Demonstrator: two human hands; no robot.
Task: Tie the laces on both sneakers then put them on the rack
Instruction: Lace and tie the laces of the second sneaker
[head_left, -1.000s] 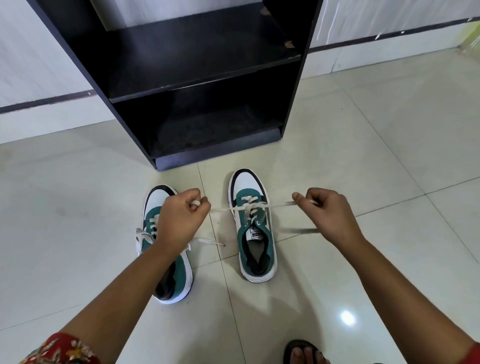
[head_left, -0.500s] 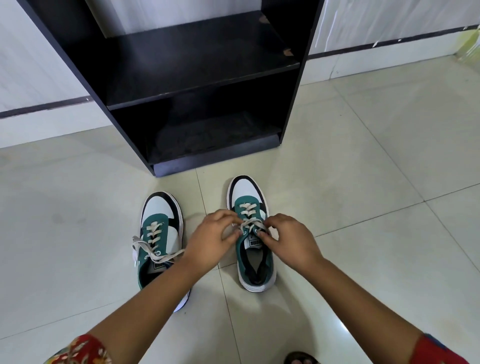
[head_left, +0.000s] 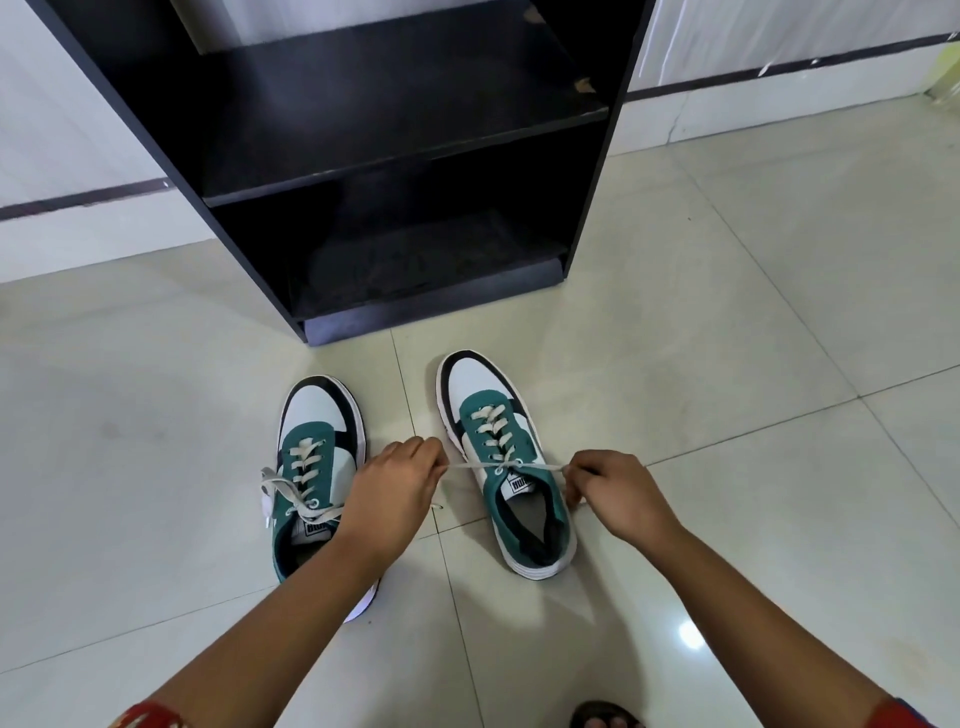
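Two green, white and black sneakers stand side by side on the tiled floor, toes toward the rack. The right sneaker (head_left: 506, 457) has its lace (head_left: 501, 465) stretched taut across the top eyelets. My left hand (head_left: 392, 491) grips one lace end to the shoe's left. My right hand (head_left: 615, 493) grips the other end on the shoe's right. The left sneaker (head_left: 317, 467) has loose lace ends hanging over its left side, and my left forearm covers its heel. The black shoe rack (head_left: 363, 171) stands just beyond the shoes with bare shelves.
Glossy cream floor tiles (head_left: 753, 415) spread around the shoes. A white wall with a dark stripe (head_left: 78, 200) runs behind the rack. My sandalled foot (head_left: 605, 717) shows at the bottom edge.
My hands had come together over the right sneaker's tongue; now they have pulled apart sideways, drawing the lace tight across the shoe.
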